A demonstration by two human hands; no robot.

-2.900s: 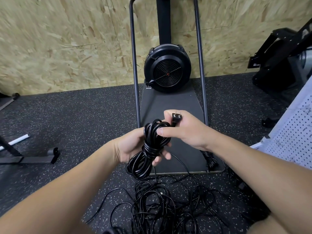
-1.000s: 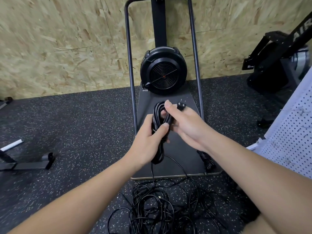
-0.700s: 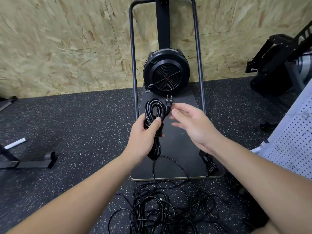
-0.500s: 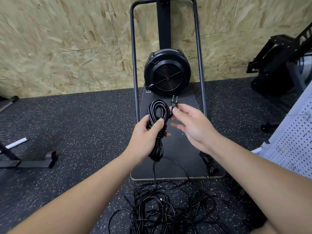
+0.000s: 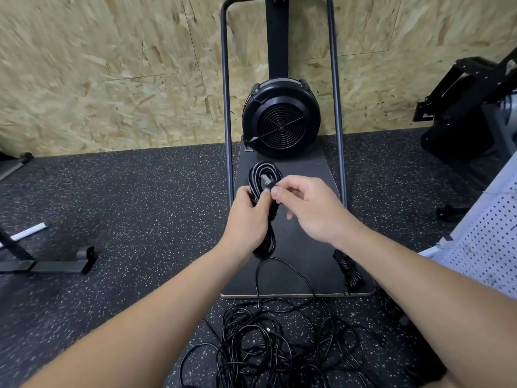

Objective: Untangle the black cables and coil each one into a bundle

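1. A floor of dark rubber speckled with pale flecks (image 5: 140, 208) is seen across the lower half of the view, met at the back by a wall of pale wood-chip board (image 5: 106, 74).
2. A black exercise machine with a round grilled fan housing (image 5: 281, 126) is stood against the wall, framed by a dark tubular metal rail (image 5: 227, 107) and set on a flat dark base board (image 5: 307, 242).
3. A coiled bundle of black cable (image 5: 264, 214) is held upright over the base board by the left hand (image 5: 246, 219), whose fingers are wrapped around the bundle's middle.
4. The black plug end of the cable (image 5: 265, 182) is pinched at the bundle's top loop between the thumb and fingers of the right hand (image 5: 310, 211).
5. A single strand is seen to trail from the bundle's lower end to a tangled heap of loose black cable (image 5: 277, 340) lying on the floor just in front of the base board.
6. A second small black cable bundle (image 5: 348, 271) is laid on the base board's right front corner.
7. A grey metal floor stand (image 5: 47, 266) is seen at the left, other black equipment (image 5: 458, 107) at the far right, and a white perforated panel (image 5: 486, 242) at the right edge.
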